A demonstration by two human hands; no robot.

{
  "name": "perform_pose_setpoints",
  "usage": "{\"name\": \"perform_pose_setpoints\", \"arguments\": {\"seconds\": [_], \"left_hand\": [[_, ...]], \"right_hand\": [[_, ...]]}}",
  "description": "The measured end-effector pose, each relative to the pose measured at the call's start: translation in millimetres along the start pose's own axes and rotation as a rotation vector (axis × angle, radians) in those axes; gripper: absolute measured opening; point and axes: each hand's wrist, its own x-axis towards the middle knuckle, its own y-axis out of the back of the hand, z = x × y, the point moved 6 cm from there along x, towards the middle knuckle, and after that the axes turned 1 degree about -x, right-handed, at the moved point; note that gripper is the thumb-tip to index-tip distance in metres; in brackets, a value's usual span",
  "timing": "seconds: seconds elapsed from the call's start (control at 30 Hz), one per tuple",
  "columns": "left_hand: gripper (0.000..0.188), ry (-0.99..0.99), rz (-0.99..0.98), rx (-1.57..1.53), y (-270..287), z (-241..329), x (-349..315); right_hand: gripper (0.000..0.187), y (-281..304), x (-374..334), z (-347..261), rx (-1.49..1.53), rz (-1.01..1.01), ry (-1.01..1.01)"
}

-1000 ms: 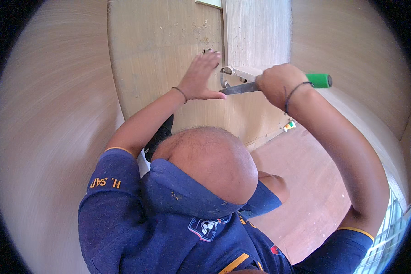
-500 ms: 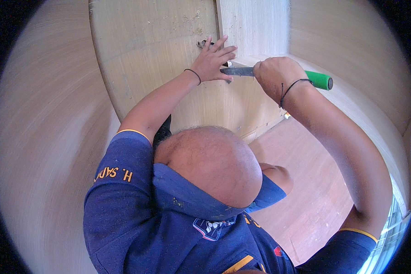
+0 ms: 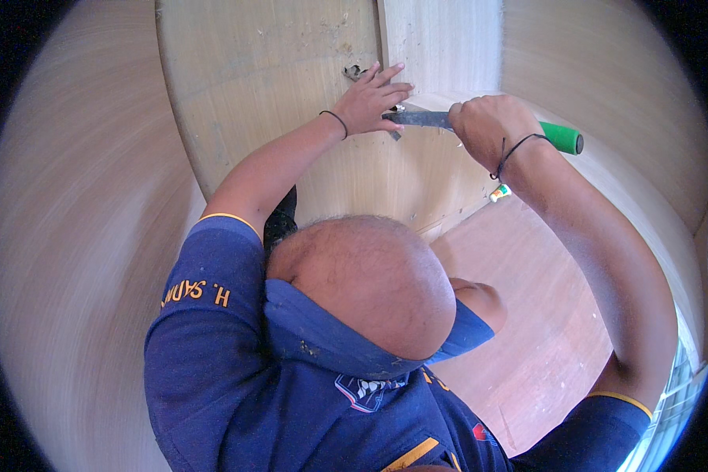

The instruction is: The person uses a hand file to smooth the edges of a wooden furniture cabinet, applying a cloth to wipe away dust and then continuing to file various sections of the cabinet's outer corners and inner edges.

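Observation:
My left hand rests on a light wooden panel, fingers spread and stretched out. My right hand is closed around a hammer, with a grey metal shaft and a green grip that sticks out behind the hand. The shaft points left, and its far end lies by my left thumb, where the head is partly hidden. Beside the left fingertips a dark, jagged metal piece or hole shows in the panel; I cannot tell which.
Pale wood-grain walls curve up on both sides. A pale upright board meets the panel at a dark edge. A small white, green and orange container sits at the pinkish floor's edge. My bent knee is close below.
My right hand and the hammer have shifted slightly right and up. The left hand stays spread in nearly the same spot. More of the small container shows.

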Motion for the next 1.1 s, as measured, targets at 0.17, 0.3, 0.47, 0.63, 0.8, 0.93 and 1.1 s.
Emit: {"name": "perform_pose_setpoints", "arguments": {"seconds": [0.17, 0.3, 0.47, 0.63, 0.8, 0.93, 1.1], "left_hand": [[0.073, -0.037, 0.033, -0.042, -2.0, 0.2, 0.1], [0.07, -0.052, 0.025, -0.075, -4.1, -1.9, 1.5], [0.065, -0.069, -0.015, 0.021, -5.5, -7.5, 1.8], [0.084, -0.103, -0.08, 0.034, 10.7, -19.0, 11.9], [0.112, 0.0, -0.113, 0.095, 20.0, -19.0, -6.6], [0.116, 0.033, -0.069, 0.079, 17.2, -23.4, -8.4], [0.113, 0.036, -0.135, 0.099, 21.4, -17.5, -3.8]], "right_hand": [[0.014, -5.3, 0.8, 0.5, 0.012, 0.056, 0.014], [0.015, -7.6, -3.1, -1.4, 0.077, 0.061, -0.035], [0.013, -4.0, 0.9, 2.4, 0.034, 0.11, 0.02], [0.017, 32.6, 7.3, 13.3, 0.029, -0.001, 0.061], [0.017, 26.5, 9.9, -5.1, 0.054, -0.148, 0.051], [0.017, 25.1, 12.1, -3.9, 0.04, -0.137, 0.058], [0.016, 17.0, 13.4, 6.7, 0.058, -0.099, 0.028]]}}
